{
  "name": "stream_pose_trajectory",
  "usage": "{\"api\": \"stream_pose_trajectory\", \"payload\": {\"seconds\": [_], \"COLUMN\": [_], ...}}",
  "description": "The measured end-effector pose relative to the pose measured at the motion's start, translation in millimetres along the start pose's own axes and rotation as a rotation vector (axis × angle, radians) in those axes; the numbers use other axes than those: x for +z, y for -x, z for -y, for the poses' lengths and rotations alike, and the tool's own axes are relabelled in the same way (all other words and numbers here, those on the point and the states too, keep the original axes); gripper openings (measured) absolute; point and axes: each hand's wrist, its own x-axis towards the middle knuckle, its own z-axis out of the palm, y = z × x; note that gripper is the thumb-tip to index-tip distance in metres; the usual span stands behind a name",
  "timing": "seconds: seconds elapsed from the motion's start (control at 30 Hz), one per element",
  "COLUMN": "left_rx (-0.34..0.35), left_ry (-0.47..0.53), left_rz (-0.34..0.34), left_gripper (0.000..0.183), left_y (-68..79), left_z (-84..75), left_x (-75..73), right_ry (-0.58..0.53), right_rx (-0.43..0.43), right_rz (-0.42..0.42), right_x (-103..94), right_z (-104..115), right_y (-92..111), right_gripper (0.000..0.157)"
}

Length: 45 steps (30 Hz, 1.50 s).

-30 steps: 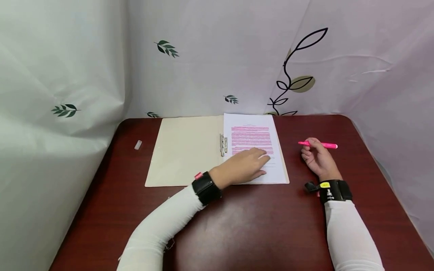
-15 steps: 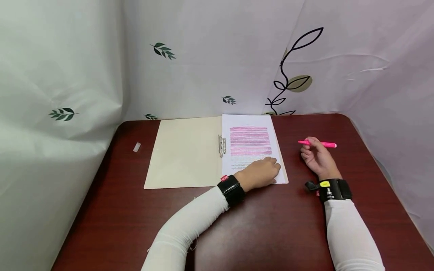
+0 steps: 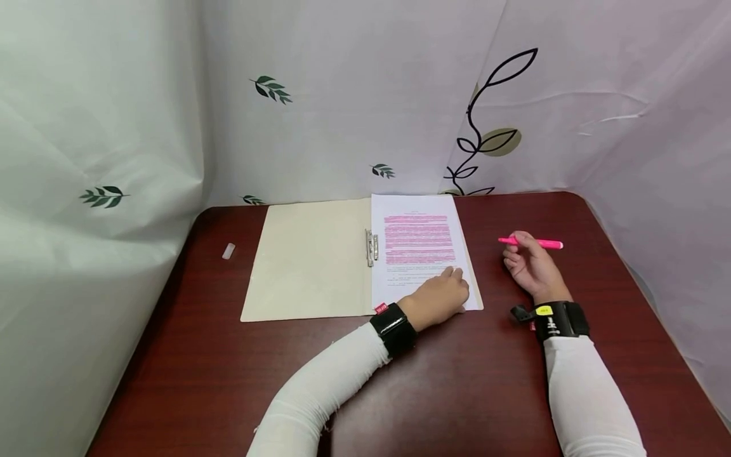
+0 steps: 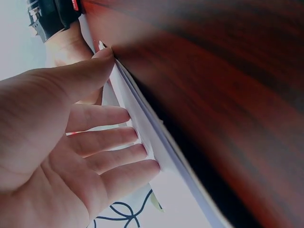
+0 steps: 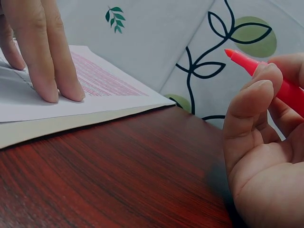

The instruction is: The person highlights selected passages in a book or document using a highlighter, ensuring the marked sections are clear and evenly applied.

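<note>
In the head view an opened cream folder (image 3: 311, 260) lies on the table, with a metal clip (image 3: 371, 247) at its fold. On its right half sits a stack of printed paper (image 3: 419, 244), its upper lines marked in pink. My left hand (image 3: 436, 298) rests its fingertips on the lower right of the top sheet. In the left wrist view its fingers are fairly straight, and the thumb tip is right at the stack's lower edge. My right hand (image 3: 533, 270) holds an uncapped pink highlighter (image 5: 285, 88) above the table, right of the folder, tip pointing left.
A small whitish block (image 3: 228, 251) lies on the dark red-brown table (image 3: 188, 381), left of the folder. A patterned white cloth (image 3: 320, 114) hangs behind the table and along both sides. Each wrist wears a black strap.
My left hand has moved right and down the page, from the pink-marked lines to the lower right corner area. My right hand keeps its hold on the highlighter; the view has shifted slightly.
</note>
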Motion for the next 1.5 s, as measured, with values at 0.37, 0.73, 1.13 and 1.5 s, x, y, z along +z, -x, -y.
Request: {"api": "stream_pose_trajectory", "payload": {"seconds": [0.37, 0.73, 1.13, 1.5], "left_rx": [-0.05, -0.064, -0.056, -0.062], "left_ry": [0.035, 0.054, 0.081, 0.037], "left_rz": [0.008, 0.061, 0.071, 0.005], "left_gripper": [0.036, 0.039, 0.038, 0.021], "left_y": [1.2, 1.0, 0.7, -1.0], "left_z": [-5.5, -7.2, -3.0, -6.7], "left_x": [-0.1, 1.0, -0.7, -3.0], "right_ry": [0.019, 0.053, 0.072, 0.042], "right_rx": [-0.014, -0.015, -0.019, -0.003], "right_rz": [-0.007, 0.006, 0.006, 0.025], "right_x": [0.2, -1.1, -0.4, 0.1], "right_z": [-2.3, -2.4, -1.4, -0.9], "right_y": [0.6, 1.9, 0.7, 0.3], "right_gripper": [0.03, 0.035, 0.035, 0.039]}}
